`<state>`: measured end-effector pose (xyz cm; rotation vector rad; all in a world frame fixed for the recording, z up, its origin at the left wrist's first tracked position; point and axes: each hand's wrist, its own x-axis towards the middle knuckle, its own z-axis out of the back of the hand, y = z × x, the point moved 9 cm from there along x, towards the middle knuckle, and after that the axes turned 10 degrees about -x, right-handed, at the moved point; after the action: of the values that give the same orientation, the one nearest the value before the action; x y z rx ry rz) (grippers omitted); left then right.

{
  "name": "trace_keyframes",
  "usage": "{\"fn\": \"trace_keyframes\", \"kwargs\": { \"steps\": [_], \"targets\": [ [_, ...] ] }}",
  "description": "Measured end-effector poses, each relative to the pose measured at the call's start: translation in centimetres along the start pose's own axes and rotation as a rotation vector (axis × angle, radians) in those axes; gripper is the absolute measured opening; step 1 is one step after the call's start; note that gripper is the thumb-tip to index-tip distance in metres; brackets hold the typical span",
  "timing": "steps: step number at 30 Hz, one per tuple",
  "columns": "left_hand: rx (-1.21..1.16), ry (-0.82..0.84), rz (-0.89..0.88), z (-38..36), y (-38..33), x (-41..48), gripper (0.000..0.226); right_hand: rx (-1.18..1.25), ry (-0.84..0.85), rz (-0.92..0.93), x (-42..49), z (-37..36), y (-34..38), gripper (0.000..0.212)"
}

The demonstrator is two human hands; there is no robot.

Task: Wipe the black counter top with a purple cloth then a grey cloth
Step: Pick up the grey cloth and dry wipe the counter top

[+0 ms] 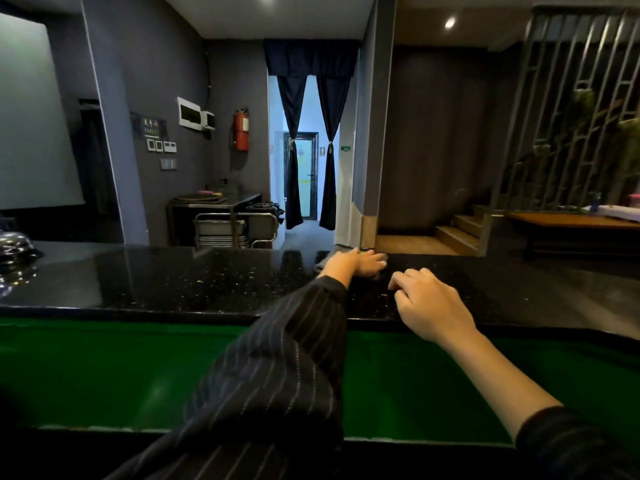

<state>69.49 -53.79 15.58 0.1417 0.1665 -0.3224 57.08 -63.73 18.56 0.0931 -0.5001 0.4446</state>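
The black speckled counter top (194,278) runs across the view in front of me. My left hand (356,263), in a dark pinstriped sleeve, reaches to the counter's far edge and presses down on a grey cloth (323,262). The hand covers most of the cloth, and only its edges show. A small green thing (365,250) peeks out just beyond my fingers. My right hand (429,303) rests on the counter nearer to me, fingers loosely curled, with nothing in it. I see no purple cloth for certain.
A shiny metal dome (15,249) stands on the counter at the far left. A green surface (104,368) lies below the counter's near edge. Beyond are a metal trolley (235,226), a curtained doorway and wooden steps (457,233).
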Motion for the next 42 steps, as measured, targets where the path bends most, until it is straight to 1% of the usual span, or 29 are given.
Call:
{"fn": "trace_keyframes", "kwargs": {
  "steps": [3,5,7,8,10,13,16,18,20,21,22,26,28,30,31,32,34,35,39,40,42],
  "targets": [
    [-0.039,-0.034,-0.067,0.5,-3.5,-2.4,0.053,0.02,0.004,-0.046,-0.3,0.2,-0.4,0.021],
    [-0.043,-0.042,-0.104,0.0,-3.0,-4.9,0.053,0.046,0.019,-0.072,-0.4,0.2,-0.6,0.017],
    [-0.082,-0.064,-0.093,-0.8,0.1,-7.9,0.063,0.067,0.046,-0.091,-0.5,0.1,-0.8,0.016],
    [-0.109,-0.091,-0.044,-1.4,3.1,-9.1,0.063,0.074,0.061,-0.094,-0.6,0.0,-0.7,0.017],
    [-0.132,-0.138,0.077,-2.7,9.2,-12.1,0.052,0.087,0.077,-0.101,-0.6,-0.3,-0.8,0.018],
    [-0.179,-0.165,0.262,-4.5,16.4,-17.3,0.048,0.09,0.072,-0.123,-0.5,-0.4,-0.8,0.018],
    [-0.126,-0.141,0.325,-5.6,18.8,-19.0,0.05,0.051,0.081,-0.157,-0.4,-0.5,-0.6,0.017],
    [-0.202,-0.135,0.375,-6.3,19.8,-18.3,0.054,0.035,0.081,-0.168,-0.3,-0.6,-0.4,0.017],
    [-0.203,-0.128,0.367,-6.5,19.1,-17.1,0.07,0.034,0.083,-0.169,-0.3,-0.7,-0.4,0.018],
    [-0.199,-0.137,0.357,-6.3,17.9,-16.3,0.074,0.037,0.083,-0.17,-0.3,-0.7,-0.4,0.018],
    [-0.209,-0.139,0.347,-5.8,15.9,-15.9,0.075,0.043,0.087,-0.173,-0.3,-0.7,-0.5,0.017],
    [-0.314,-0.157,0.274,-3.0,4.8,-15.1,0.056,0.068,0.097,-0.172,-0.3,-0.8,-0.5,0.018],
    [-0.356,-0.147,0.213,-2.4,0.2,-14.7,0.052,0.085,0.111,-0.169,-0.3,-0.9,-0.7,0.018],
    [-0.352,-0.105,0.158,-2.5,-1.8,-14.6,0.051,0.103,0.128,-0.152,-0.3,-1.1,-1.0,0.02],
    [-0.332,-0.095,0.13,-2.7,-1.5,-14.8,0.052,0.115,0.14,-0.142,-0.4,-1.0,-1.0,0.022],
    [-0.312,-0.106,0.12,-2.8,-0.6,-15.5,0.052,0.125,0.152,-0.131,-0.5,-1.0,-1.1,0.023],
    [-0.314,-0.163,0.165,-3.3,3.5,-17.2,0.059,0.14,0.171,-0.119,-0.6,-1.0,-1.1,0.026],
    [-0.328,-0.2,0.221,-3.8,6.5,-18.3,0.062,0.141,0.173,-0.115,-0.6,-0.9,-1.0,0.027],
    [-0.4,-0.229,0.486,-7.7,19.3,-23.7,0.048,0.135,0.153,-0.112,-0.6,-1.0,-1.1,0.025],
    [-0.41,-0.219,0.545,-8.2,21.0,-24.7,0.045,0.131,0.145,-0.115,-0.6,-1.1,-1.1,0.023],
    [-0.444,-0.216,0.618,-8.2,21.7,-25.3,0.049,0.127,0.123,-0.146,-0.6,-1.2,-1.1,0.021]
  ]
}}
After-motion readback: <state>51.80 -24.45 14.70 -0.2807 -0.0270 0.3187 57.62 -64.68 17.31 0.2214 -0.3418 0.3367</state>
